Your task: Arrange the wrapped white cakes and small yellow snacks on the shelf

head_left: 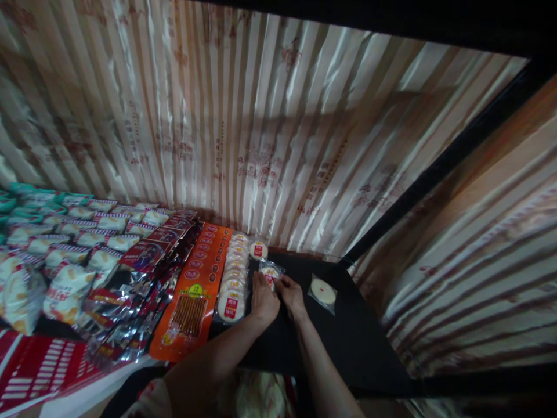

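A round, pale snack in a clear wrapper with a red label lies between my hands at the dark shelf. My left hand grips its near left edge, fingers closed. On the right edge of the same wrapper, my right hand pinches the film. Just left of them runs an overlapping row of matching round packs. One more such pack lies behind my hands. To the right, a single wrapped round snack rests with its plain side up.
Left of the row is a long orange package with brown sticks showing. Dark red shiny packets and several white bags fill the left. Pleated printed sheeting hangs behind, and a black post slants at right. A red crate sits low left.
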`<state>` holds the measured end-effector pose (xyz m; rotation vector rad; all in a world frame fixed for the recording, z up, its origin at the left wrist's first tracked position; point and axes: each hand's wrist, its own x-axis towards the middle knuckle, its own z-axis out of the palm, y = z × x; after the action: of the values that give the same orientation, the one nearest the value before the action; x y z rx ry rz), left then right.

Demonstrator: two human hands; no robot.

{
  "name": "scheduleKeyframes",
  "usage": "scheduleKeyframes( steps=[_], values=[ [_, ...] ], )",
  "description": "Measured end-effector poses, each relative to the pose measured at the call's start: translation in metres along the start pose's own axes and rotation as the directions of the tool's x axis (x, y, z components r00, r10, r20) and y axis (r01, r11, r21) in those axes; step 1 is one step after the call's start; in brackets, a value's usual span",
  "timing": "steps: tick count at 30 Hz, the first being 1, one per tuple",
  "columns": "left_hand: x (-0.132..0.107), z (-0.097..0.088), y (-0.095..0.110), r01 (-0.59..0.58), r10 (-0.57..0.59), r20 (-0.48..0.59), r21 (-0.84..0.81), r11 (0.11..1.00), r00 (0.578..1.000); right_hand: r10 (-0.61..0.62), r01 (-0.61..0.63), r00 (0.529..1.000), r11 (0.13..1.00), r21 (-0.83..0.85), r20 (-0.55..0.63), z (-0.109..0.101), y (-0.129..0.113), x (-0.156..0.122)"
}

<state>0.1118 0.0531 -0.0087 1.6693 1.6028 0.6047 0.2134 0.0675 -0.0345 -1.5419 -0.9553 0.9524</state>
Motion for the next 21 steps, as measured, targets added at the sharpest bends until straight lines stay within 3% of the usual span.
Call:
scheduleKeyframes(
  steps=[10, 21],
  values=[
    [0.015, 0.010, -0.001, 0.004, -0.004, -0.006, -0.026, 1.000, 1.000, -0.036, 0.036, 0.999, 0.998, -0.055, -0.003, 0.014, 0.004, 0.028],
    [0.047, 0.013, 0.001, 0.062, -0.075, -0.074, -0.161, 0.985, 0.994, -0.077, 0.086, 0.996, 0.954, -0.289, 0.042, 0.019, 0.011, 0.064]
  ],
)
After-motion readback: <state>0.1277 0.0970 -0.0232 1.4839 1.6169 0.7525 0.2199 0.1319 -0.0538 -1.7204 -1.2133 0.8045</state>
